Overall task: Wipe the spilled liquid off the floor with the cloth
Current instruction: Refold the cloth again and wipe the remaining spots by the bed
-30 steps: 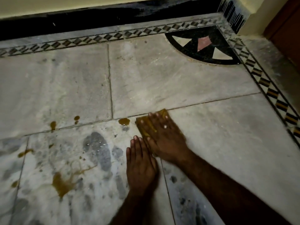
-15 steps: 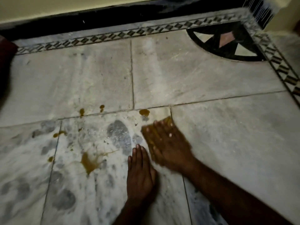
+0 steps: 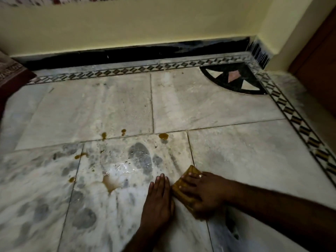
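A folded mustard-yellow cloth (image 3: 179, 188) lies flat on the marble floor (image 3: 245, 157). My right hand (image 3: 205, 191) presses down on it, fingers spread over its top. Just to its left my left hand (image 3: 157, 202) rests palm down on the bare floor, fingers together and pointing away from me. Brown spilled liquid lies to the left: a large puddle (image 3: 110, 184) with a wet sheen beyond it, a drop (image 3: 163, 136) near the tile joint, and small spots (image 3: 104, 135), (image 3: 123, 131), (image 3: 80, 156), (image 3: 71, 179).
A yellow wall with a black skirting (image 3: 138, 53) runs along the back. A patterned inlay border (image 3: 291, 113) edges the floor at the back and right. A brown door (image 3: 318, 57) stands at the right. A dark red rug (image 3: 11, 75) lies at the far left.
My right hand has dragged the cloth back toward me and slightly right, away from the drop at the tile joint. The view has tilted up, showing more wall.
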Tool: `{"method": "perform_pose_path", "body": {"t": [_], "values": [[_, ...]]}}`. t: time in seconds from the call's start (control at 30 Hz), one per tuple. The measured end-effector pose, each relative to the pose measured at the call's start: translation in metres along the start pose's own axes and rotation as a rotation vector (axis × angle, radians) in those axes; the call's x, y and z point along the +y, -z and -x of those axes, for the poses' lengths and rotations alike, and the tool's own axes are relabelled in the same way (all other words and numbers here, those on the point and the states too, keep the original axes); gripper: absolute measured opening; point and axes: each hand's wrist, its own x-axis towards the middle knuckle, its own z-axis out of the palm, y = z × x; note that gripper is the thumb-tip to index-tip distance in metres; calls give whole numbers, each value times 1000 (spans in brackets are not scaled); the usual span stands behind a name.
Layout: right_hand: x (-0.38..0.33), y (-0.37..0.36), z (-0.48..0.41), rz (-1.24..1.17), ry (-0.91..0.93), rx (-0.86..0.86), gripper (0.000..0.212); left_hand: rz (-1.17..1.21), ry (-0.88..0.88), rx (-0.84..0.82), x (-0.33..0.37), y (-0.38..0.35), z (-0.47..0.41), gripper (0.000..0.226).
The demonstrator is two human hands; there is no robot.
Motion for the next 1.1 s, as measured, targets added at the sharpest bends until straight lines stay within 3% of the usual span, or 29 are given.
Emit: {"method": "perform_pose_path", "body": {"t": [0.07,0.13,0.2,0.3,0.47,0.6,0.7,0.83,0.97,1.1], "values": [[-20,6,-2,15,-49,-38,114,36,-32,-49,9,6,-4,59],[-35,-10,-2,-49,-124,19,126,49,-37,-111,19,11,-7,61],[-43,-21,3,-147,-189,74,114,110,-16,-120,24,21,-10,67],[-50,-8,12,-327,-298,182,71,182,-23,-265,26,33,-19,67],[-47,31,25,-622,-360,246,41,439,-29,-332,33,56,-21,71],[-37,53,38,-821,-386,302,40,843,169,-276,31,74,-28,55],[-30,68,50,-1123,-340,396,38,1083,251,-291,25,92,-38,22],[-24,88,66,-1451,-254,457,51,1287,232,-256,13,118,-41,20],[-18,102,72,-1348,-225,372,67,1422,257,-216,1,125,-42,30],[-26,105,67,-1234,-249,394,64,1509,265,-162,-1,132,-40,29]]}}
